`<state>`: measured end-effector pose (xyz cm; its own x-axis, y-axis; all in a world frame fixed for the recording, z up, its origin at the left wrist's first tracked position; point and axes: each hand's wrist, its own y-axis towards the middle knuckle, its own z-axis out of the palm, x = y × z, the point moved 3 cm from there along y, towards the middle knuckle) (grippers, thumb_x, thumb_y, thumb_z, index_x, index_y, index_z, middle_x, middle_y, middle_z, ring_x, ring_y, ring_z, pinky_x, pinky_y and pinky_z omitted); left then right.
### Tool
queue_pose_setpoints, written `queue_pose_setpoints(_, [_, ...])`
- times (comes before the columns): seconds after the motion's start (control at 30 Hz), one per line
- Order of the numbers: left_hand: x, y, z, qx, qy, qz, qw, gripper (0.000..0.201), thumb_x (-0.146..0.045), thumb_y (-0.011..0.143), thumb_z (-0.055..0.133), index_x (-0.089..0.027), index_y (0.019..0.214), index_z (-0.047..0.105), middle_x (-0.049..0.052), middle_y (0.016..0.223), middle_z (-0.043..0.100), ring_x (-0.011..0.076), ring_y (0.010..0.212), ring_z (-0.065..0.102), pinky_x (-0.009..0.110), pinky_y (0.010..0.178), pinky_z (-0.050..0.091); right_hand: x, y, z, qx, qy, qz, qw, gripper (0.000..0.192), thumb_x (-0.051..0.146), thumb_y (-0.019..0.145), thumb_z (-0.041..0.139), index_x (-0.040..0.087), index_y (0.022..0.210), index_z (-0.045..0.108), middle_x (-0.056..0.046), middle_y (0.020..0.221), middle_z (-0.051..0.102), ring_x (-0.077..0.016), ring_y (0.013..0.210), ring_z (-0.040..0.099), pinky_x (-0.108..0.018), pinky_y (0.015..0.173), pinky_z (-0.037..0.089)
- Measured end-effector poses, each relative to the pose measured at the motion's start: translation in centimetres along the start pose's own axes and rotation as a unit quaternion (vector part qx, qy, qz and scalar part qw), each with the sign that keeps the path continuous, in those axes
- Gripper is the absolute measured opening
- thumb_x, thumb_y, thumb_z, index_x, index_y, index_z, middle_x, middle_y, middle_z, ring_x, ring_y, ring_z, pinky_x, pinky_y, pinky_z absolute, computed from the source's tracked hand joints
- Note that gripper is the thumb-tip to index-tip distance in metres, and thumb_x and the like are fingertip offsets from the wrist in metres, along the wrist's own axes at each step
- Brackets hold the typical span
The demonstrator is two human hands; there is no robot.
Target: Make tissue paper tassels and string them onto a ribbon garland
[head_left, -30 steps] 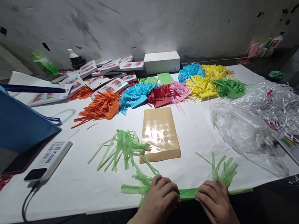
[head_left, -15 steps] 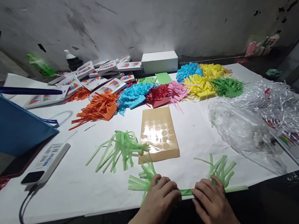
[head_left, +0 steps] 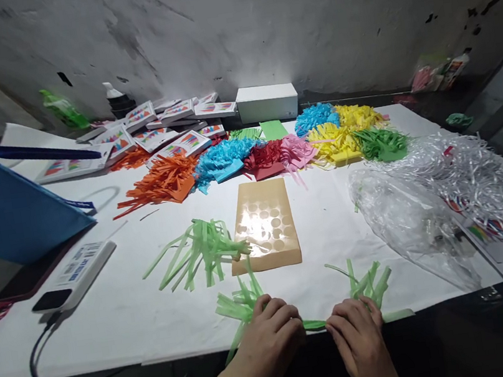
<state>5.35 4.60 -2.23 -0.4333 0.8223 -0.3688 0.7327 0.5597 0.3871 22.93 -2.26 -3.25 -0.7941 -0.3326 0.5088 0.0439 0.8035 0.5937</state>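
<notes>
i see both hands at the near edge of the bench [head_left: 111, 323], working one green fringed paper strip [head_left: 313, 324]. the left hand [head_left: 269, 343] has its fingers curled down over the left part of the strip, a closed grip pressing the paper to the bench edge. the right hand [head_left: 359, 339] does the same on the right part, fingers bent and clamped on the band. a short bare length of the strip shows between the two hands. cut fringe fans up and away from behind each hand, one tuft to the left of the left hand, one above the right hand. the strip's right end lies flat on the bench just past the right hand.

a second bundle of green fringe [head_left: 199, 253] lies loose farther in, left of centre, touching the left edge of a tan sheet with round dots [head_left: 264, 224]. behind that, a row of fringe piles runs across the bench: orange [head_left: 160, 183], blue [head_left: 223, 158], red [head_left: 263, 158], pink [head_left: 296, 151], yellow [head_left: 338, 137] and dark green [head_left: 382, 145]. a white box [head_left: 267, 102] stands against the wall, with printed cards [head_left: 167, 132] heaped to its left. on the right lies a clear plastic bag [head_left: 408, 222] beside a mass of shredded clear strips [head_left: 472, 180]. at the left are a blue bag [head_left: 2, 200] and a white power strip [head_left: 75, 274] with its cable hanging over the edge.
</notes>
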Motion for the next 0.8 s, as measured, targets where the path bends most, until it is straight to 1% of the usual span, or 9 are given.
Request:
queue_pose_setpoints(0.1, [0.0, 0.1, -0.1, 0.003, -0.005, -0.007, 1.0, 0.015, -0.017, 0.097, 0.055, -0.021, 0.083, 0.059, -0.001, 0.083, 0.068, 0.018, 0.079, 0.052, 0.037, 0.084, 0.033, -0.2, -0.1, -0.2, -0.024, -0.007, -0.018, 1.0, 0.019, 0.015, 0.097, 0.052, 0.023, 0.089, 0.067, 0.0, 0.081, 0.066, -0.0181, 0.084, 0.063, -0.044, 0.101, 0.032])
queue_pose_setpoints(0.2, [0.3, 0.0, -0.2, 0.009, -0.011, -0.003, 1.0, 0.016, -0.016, 0.096, 0.055, -0.021, 0.082, 0.06, -0.001, 0.079, 0.065, 0.0175, 0.076, 0.052, 0.036, 0.083, 0.035, -0.3, 0.3, -0.4, -0.044, -0.024, -0.044, 0.998, 0.021, 0.013, 0.095, 0.053, 0.025, 0.095, 0.07, 0.0, 0.086, 0.069, -0.0192, 0.088, 0.064, -0.045, 0.103, 0.032])
queue_pose_setpoints(0.27, [0.7, -0.1, -0.4, 0.014, -0.008, 0.002, 1.0, 0.017, -0.013, 0.096, 0.053, -0.02, 0.083, 0.06, 0.0, 0.078, 0.063, 0.0171, 0.075, 0.052, 0.036, 0.083, 0.036, -0.3, 0.7, -0.4, -0.038, -0.029, -0.055, 0.997, 0.022, 0.012, 0.095, 0.053, 0.025, 0.097, 0.07, -0.001, 0.09, 0.071, -0.0198, 0.092, 0.064, -0.046, 0.105, 0.031])
queue_pose_setpoints(0.37, [1.4, -0.2, -0.8, 0.006, 0.015, 0.003, 1.0, 0.018, -0.008, 0.095, 0.051, -0.02, 0.083, 0.06, 0.001, 0.081, 0.064, 0.0175, 0.077, 0.053, 0.037, 0.087, 0.036, -0.2, 1.4, -0.1, -0.003, -0.03, -0.066, 0.997, 0.024, 0.01, 0.096, 0.05, 0.023, 0.096, 0.07, -0.001, 0.095, 0.072, -0.0205, 0.099, 0.063, -0.047, 0.109, 0.027])
queue_pose_setpoints(0.47, [1.7, -0.3, -1.1, 0.008, 0.011, -0.003, 1.0, 0.018, -0.01, 0.095, 0.053, -0.021, 0.083, 0.06, 0.001, 0.084, 0.065, 0.0183, 0.08, 0.052, 0.038, 0.088, 0.034, -0.2, 1.6, 0.0, 0.014, -0.03, -0.077, 0.996, 0.023, 0.008, 0.095, 0.05, 0.022, 0.094, 0.068, -0.002, 0.097, 0.072, -0.021, 0.104, 0.062, -0.048, 0.112, 0.024])
queue_pose_setpoints(0.53, [1.6, -0.4, -1.1, 0.011, -0.007, -0.019, 1.0, 0.018, -0.012, 0.095, 0.054, -0.021, 0.081, 0.06, 0.0, 0.083, 0.065, 0.0184, 0.08, 0.051, 0.037, 0.085, 0.034, -0.2, 1.4, 0.0, 0.014, -0.031, -0.074, 0.997, 0.02, 0.008, 0.094, 0.052, 0.021, 0.093, 0.068, -0.002, 0.097, 0.073, -0.0214, 0.105, 0.062, -0.048, 0.113, 0.024])
queue_pose_setpoints(0.67, [0.9, -0.3, -1.3, 0.016, -0.041, -0.082, 0.996, 0.018, -0.009, 0.092, 0.051, -0.02, 0.08, 0.059, 0.002, 0.086, 0.064, 0.0198, 0.081, 0.051, 0.038, 0.081, 0.034, -0.3, 0.8, 0.4, 0.005, -0.034, -0.052, 0.998, 0.018, 0.01, 0.094, 0.053, 0.023, 0.094, 0.066, -0.001, 0.098, 0.073, -0.0219, 0.104, 0.063, -0.049, 0.114, 0.025])
queue_pose_setpoints(0.8, [0.1, 0.3, -1.3, 0.037, -0.021, -0.147, 0.988, 0.016, -0.01, 0.09, 0.048, -0.019, 0.081, 0.058, 0.005, 0.089, 0.063, 0.0226, 0.083, 0.052, 0.041, 0.079, 0.034, 0.3, 0.9, 1.0, -0.014, -0.05, -0.013, 0.999, 0.018, 0.01, 0.094, 0.051, 0.022, 0.089, 0.062, -0.003, 0.099, 0.073, -0.0222, 0.104, 0.064, -0.052, 0.115, 0.022])
